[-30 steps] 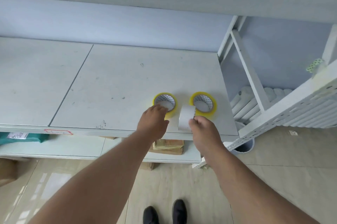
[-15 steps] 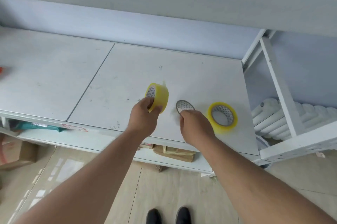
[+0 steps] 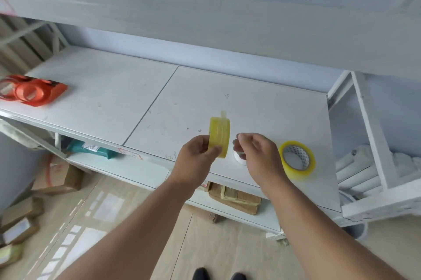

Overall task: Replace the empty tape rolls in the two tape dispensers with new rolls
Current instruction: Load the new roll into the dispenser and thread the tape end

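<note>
Left hand (image 3: pixel 198 154) gripping a yellow tape roll (image 3: pixel 219 140) upright above the table's (image 3: pixel 239 106) front edge, right hand (image 3: pixel 259 154) loosely open beside it, probably seeking the loose end, orange tape dispenser (image 3: pixel 34 92) far left.

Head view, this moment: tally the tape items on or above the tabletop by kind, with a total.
Yellow tape rolls: 2, one held in the left hand at, one lying flat on the tabletop
White empty core: 1, at the right hand
Orange tape dispensers: 1 clear; the orange shape behind it may be a second
Total: 4 sure
</note>
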A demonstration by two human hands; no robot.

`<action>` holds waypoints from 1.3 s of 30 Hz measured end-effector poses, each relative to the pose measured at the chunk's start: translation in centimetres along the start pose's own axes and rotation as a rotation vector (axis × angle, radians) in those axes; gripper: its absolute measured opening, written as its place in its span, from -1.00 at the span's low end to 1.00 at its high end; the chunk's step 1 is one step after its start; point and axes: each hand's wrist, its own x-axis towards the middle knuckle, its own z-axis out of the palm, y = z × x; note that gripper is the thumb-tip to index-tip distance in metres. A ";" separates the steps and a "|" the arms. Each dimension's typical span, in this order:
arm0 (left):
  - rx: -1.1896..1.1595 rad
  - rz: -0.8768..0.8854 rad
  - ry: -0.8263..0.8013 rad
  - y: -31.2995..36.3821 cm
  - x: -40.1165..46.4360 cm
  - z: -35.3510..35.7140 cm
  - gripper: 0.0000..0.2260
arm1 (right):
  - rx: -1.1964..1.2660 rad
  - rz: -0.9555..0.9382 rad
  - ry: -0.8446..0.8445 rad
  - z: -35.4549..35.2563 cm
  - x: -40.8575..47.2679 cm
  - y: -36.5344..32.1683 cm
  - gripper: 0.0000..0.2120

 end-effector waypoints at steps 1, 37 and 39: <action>-0.008 0.005 -0.004 0.3 -0.7 -0.1 -0.82 | 0.088 0.012 -0.060 0.3 -0.6 -0.7 -0.63; -0.154 0.099 0.980 -8.7 -19.9 -40.8 -0.75 | 0.172 -0.136 -1.016 47.5 -20.1 -12.5 -0.77; -0.161 0.086 1.005 -9.0 -20.3 -43.0 -0.75 | 0.168 -0.114 -1.044 49.7 -21.0 -13.0 -0.80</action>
